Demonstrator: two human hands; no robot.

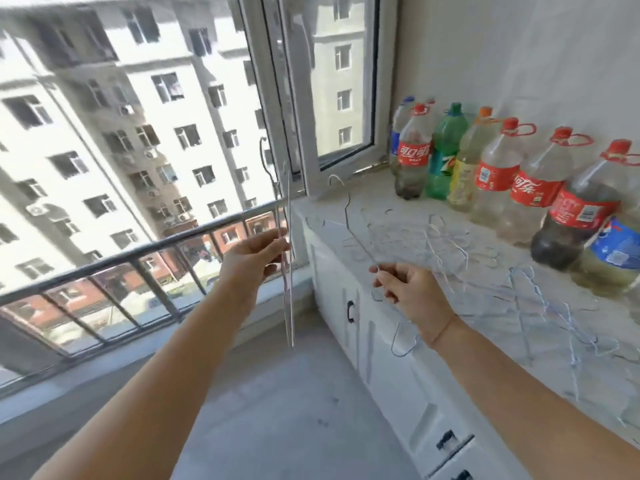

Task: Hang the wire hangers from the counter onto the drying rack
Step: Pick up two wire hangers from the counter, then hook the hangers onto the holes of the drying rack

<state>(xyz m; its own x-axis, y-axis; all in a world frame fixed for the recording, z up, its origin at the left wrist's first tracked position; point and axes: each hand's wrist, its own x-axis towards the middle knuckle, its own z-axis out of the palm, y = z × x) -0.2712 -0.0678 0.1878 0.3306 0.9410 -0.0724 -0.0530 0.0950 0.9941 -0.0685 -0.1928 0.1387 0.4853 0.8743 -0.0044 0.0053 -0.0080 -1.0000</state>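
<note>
My left hand [254, 252] pinches a thin white wire hanger [288, 299] that hangs edge-on and nearly vertical in front of the window railing [145, 254]. My right hand [410, 289] pinches the arm of a second wire hanger [347, 216], lifted above the counter's left end with its hook pointing up. Several more pale blue and white wire hangers [519, 299] lie tangled on the white counter [595, 386]. One hanger hook [401, 344] droops over the counter's front edge below my right wrist. No drying rack is in view.
A row of large plastic drink bottles [498, 178] stands along the wall at the back of the counter. White cabinet doors with dark handles [350, 311] run below the counter. An open window frame [304, 98] rises ahead; grey floor [277, 410] lies below.
</note>
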